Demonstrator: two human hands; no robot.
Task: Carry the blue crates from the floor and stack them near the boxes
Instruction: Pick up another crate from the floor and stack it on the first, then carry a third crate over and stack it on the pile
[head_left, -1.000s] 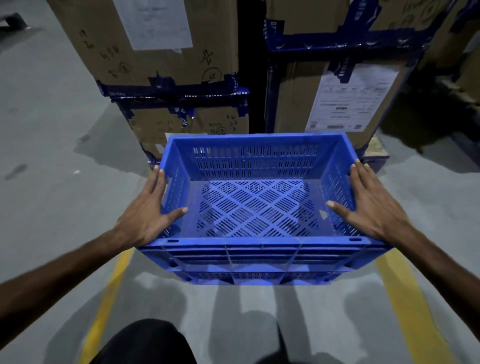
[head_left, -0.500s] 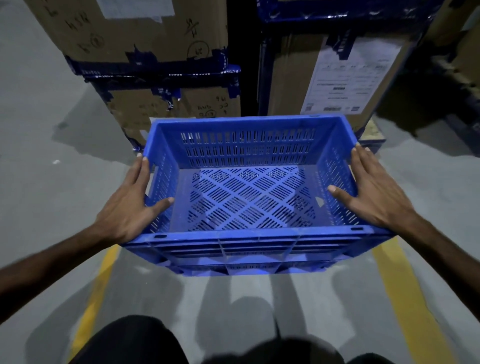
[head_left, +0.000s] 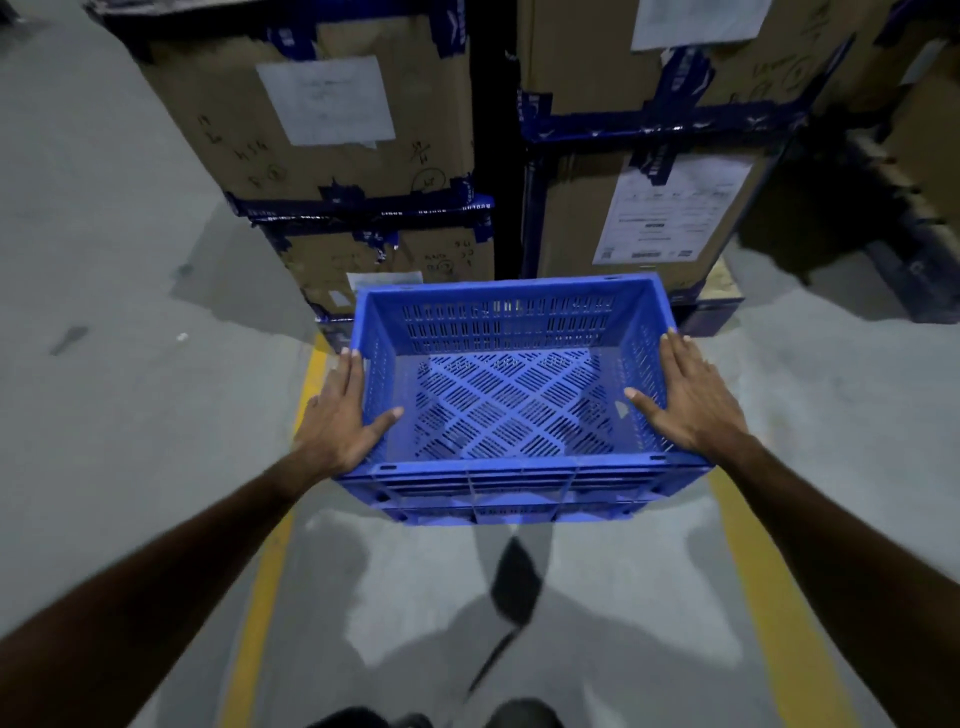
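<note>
Since a second ago the blue crate has sunk toward the floor, just short of the boxes ahead, left hand and right hand clasping its side rims, so set-down looks close.
</note>
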